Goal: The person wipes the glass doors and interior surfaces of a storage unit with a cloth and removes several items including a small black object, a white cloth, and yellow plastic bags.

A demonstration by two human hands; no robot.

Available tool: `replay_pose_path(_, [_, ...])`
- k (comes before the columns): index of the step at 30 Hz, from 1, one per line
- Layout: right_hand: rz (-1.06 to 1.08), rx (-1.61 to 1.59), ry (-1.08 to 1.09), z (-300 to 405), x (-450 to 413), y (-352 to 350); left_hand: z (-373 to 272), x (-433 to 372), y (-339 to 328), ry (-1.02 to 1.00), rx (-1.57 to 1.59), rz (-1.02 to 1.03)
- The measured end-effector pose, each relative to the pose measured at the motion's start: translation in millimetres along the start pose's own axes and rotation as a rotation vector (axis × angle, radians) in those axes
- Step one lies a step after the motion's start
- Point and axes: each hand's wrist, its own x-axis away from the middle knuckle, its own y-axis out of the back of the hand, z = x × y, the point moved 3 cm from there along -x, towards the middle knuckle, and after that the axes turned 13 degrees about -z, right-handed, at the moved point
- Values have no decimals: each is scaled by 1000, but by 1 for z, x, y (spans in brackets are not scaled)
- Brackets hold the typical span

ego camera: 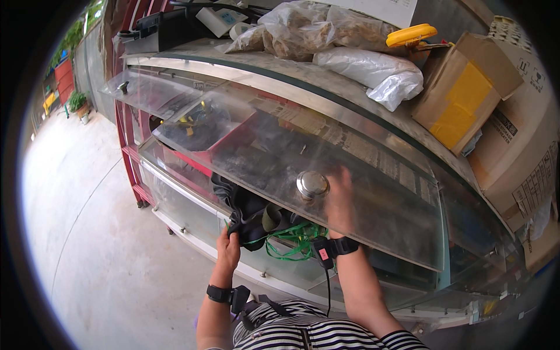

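My left hand (229, 246) grips the edge of a black leather-like item (249, 214), perhaps a bag, that bulges over the front rim of a glass display case (188, 175). My right hand (339, 192) reaches in under a tilted glass panel (372, 218) and shows blurred through it. Whether its fingers hold anything is unclear. A round metal knob (313, 183) sits on this panel, just left of my right hand. Tangled green plastic twine (293, 243) hangs out of the case between my two wrists.
Inside the case stands a red box (234, 131) with coiled items. A second glass panel (151, 94) is raised at the left. Stuffed plastic bags (306, 26), a white plastic package (372, 72) and an open cardboard box (463, 87) crowd the top. Concrete floor (96, 245) extends leftward.
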Motion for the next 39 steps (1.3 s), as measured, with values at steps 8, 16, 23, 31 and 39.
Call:
replay_pose_path(8, [-21,8,-33,16,9,8,-6,20,-3,48,207,338])
replay_pose_path(16, [299,275,336,25,31,-8,-39,-22,-1,76,572,265])
replay_pose_path(23, [-40,197,94,-18,-15,36,-76,-21,16,61,718,-65])
replay_pose_path(31, [171,619,518,-4,25,2,-62,14,12,-14,329,210])
replay_pose_path(39, [757,610,920,-2,121,-8,-67,34,-46,-679,-292,132])
